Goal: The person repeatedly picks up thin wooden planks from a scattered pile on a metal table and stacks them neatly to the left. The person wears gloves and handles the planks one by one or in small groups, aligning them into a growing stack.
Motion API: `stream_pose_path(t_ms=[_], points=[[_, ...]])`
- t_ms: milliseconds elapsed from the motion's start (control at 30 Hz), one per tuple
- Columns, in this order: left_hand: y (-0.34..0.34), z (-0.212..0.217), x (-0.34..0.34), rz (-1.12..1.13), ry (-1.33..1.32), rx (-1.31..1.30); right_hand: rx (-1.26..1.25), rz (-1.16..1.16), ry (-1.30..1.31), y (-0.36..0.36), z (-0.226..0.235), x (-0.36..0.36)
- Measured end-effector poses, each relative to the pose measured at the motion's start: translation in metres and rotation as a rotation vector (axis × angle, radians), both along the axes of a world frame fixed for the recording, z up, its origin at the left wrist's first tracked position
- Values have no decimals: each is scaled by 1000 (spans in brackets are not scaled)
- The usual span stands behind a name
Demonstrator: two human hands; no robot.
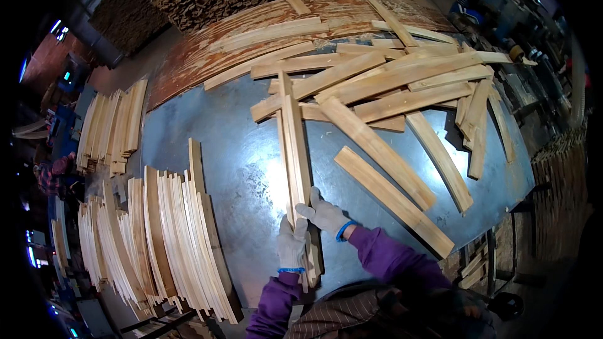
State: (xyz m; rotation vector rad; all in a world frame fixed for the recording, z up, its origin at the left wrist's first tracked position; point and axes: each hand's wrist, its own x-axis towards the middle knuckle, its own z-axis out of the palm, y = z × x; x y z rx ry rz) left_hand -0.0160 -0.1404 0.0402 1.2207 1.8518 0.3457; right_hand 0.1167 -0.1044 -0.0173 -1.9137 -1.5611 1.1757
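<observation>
Closely gathered: a bundle of wooden slats (pixel 293 144)

It points away from the person over the blue-grey table (pixel 239 132). The gloved left grip (pixel 291 243) curls closed around its near end; how tightly the right grip (pixel 326 215) presses its side cannot be told. It looks light, stiff and apt to slide, best held across both edges. Loose boards (pixel 433 75) lie beyond; whether a container holds the stacked slats (pixel 176 232) leftward is unclear.

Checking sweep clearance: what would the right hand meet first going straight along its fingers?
The bundle of wooden slats, just left of the right hand; its fingertips seem to touch it, though exact contact is hard to judge.
</observation>
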Motion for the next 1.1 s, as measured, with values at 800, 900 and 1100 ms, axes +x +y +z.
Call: stream_pose_path(t_ms=[800, 900, 1100], points=[[53, 17, -25, 184, 360, 62, 133, -374, 681, 223, 118, 173], [47, 2, -44, 218, 363, 78, 28, -201, 751, 194, 103, 150], [35, -14, -43, 189, 354, 177, -83, -25, 625, 89, 8, 30]])
